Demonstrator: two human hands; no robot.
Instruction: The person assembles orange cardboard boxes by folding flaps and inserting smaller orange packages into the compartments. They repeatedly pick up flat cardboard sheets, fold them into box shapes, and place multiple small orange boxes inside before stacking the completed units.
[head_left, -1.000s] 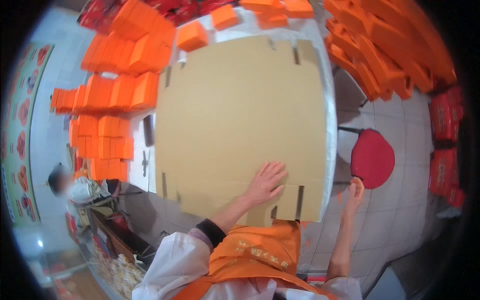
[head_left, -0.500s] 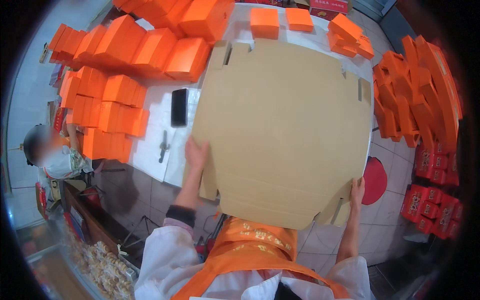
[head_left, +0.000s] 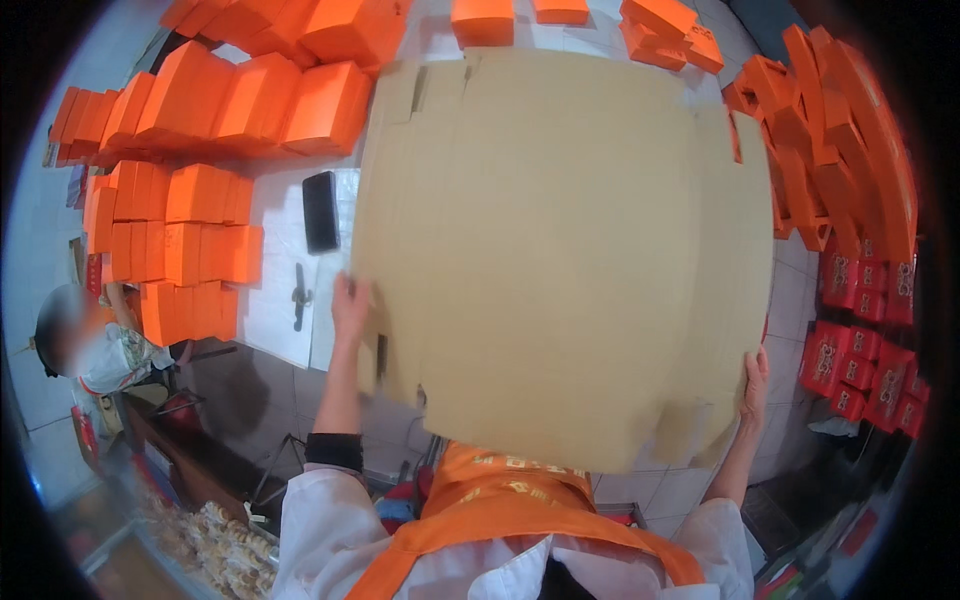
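Observation:
A large flat brown cardboard sheet point(head_left: 570, 250) with slots and notches near its corners spans the middle of the view, above the table and in front of my apron. My left hand point(head_left: 350, 305) grips its left edge, with the fingertips partly showing. On the right edge, low down, my right hand point(head_left: 755, 385) holds the sheet, some of its fingers hidden. The sheet's near right corner is blurred.
Orange boxes point(head_left: 325, 105) stand in rows on the white table point(head_left: 275, 220), beside a black phone point(head_left: 320, 212) and a dark tool point(head_left: 300, 297). Orange box pieces point(head_left: 850, 150) and red boxes point(head_left: 850, 365) are stacked right. Another person point(head_left: 110, 345) is at far left.
The cardboard sheet looks larger and has tilted, its right side shifting outward with my right hand. It now hides nearly all of the red round seat. The whole view has shifted slightly.

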